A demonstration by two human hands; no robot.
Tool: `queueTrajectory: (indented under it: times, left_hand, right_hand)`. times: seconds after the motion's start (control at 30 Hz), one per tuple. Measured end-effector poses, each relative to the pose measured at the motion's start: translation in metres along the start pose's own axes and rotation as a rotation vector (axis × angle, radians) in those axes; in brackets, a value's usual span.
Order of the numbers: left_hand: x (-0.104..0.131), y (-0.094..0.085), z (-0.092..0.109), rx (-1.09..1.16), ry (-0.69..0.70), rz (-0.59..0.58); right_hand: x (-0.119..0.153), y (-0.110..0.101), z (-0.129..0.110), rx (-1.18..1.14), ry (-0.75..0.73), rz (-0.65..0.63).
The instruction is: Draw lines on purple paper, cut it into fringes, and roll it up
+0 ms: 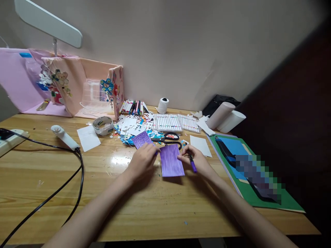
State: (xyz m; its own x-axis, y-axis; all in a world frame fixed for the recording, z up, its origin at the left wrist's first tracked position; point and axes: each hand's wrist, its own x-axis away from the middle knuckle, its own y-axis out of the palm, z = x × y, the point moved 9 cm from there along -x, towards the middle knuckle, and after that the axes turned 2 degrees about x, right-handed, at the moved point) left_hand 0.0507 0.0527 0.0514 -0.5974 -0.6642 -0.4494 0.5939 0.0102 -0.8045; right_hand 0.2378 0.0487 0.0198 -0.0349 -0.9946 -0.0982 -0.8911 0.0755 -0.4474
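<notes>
A small purple-coloured paper, streaked like marker ink, is held just above the table. My left hand pinches its upper left corner, fingers closed. In my right hand is a purple marker, pointing down and toward me, while the fingertips touch the paper's right edge. Behind my left hand lies another purple piece with dark zigzag lines, partly covered by the hand. Black-handled scissors rest just beyond the held paper.
Paper scraps, marker sets and a thread spool lie at the back. A tape roll, white papers and a corded white tool are left. Green sheets lie right; a lamp overhangs a pink box.
</notes>
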Motion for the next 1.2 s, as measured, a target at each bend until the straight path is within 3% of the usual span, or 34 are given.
queueTrajectory:
  times: [0.1,0.23,0.33,0.53,0.77,1.2]
  left_hand:
    - [0.004,0.021,0.020,0.025,0.147,-0.156]
    - [0.007,0.033,0.021,0.073,0.196,-0.247]
    - [0.008,0.035,0.015,0.110,0.176,-0.269]
    - [0.010,0.038,0.005,0.165,0.117,-0.327]
    - [0.008,0.032,-0.011,0.191,-0.023,-0.368]
    - [0.008,0.038,-0.019,0.250,-0.099,-0.421]
  right_hand:
    - [0.016,0.013,0.008,0.018,0.012,-0.084]
    - [0.019,0.010,0.006,0.125,-0.043,0.010]
    - [0.016,0.010,0.001,0.038,-0.083,0.047]
    - [0.002,0.036,0.005,-0.238,-0.031,-0.081]
    - [-0.011,0.049,0.004,-0.147,-0.109,-0.121]
    - [-0.007,0.056,0.001,-0.111,-0.135,-0.216]
